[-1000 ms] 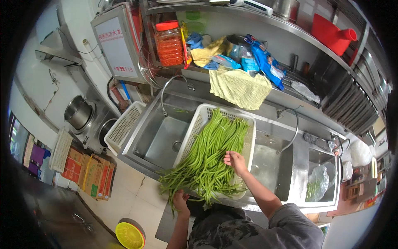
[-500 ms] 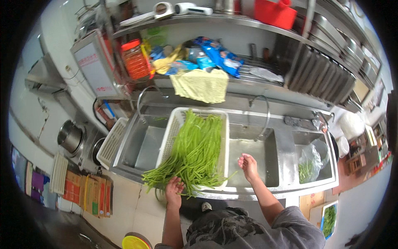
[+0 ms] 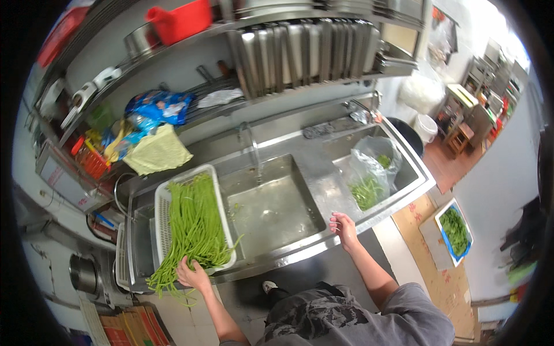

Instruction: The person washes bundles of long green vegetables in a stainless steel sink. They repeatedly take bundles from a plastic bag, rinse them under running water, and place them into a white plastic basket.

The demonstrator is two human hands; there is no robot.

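Long green beans [image 3: 193, 222] lie heaped lengthwise in a white slotted basket [image 3: 163, 199] that sits over the left basin of a steel sink unit [image 3: 323, 167]. Their near ends spill past the basket's front rim and droop over the sink's edge, where they tangle so that single stalks are hard to tell apart. The left hand [image 3: 193, 275] rests on those near ends at the basket's front corner, fingers curled down into the bunch; whether it actually grips any or only presses on them I cannot tell, since the fingertips are buried in the greens. The right hand [image 3: 344, 228] hovers apart over the sink's front rim, beside the middle basin [image 3: 271, 210], fingers loosely spread and holding nothing. That basin looks wet, with a few green scraps in it, under a tall tap [image 3: 252, 147]. Further right a clear plastic bag [image 3: 369, 173] of leafy greens slumps in the end basin, its contents blurred by the film. A yellow cloth [image 3: 157, 153] hangs from the shelf behind the basket. On the floor at far right a blue-rimmed tray of greens [image 3: 456, 230] is only partly readable near the bent rim of the view.
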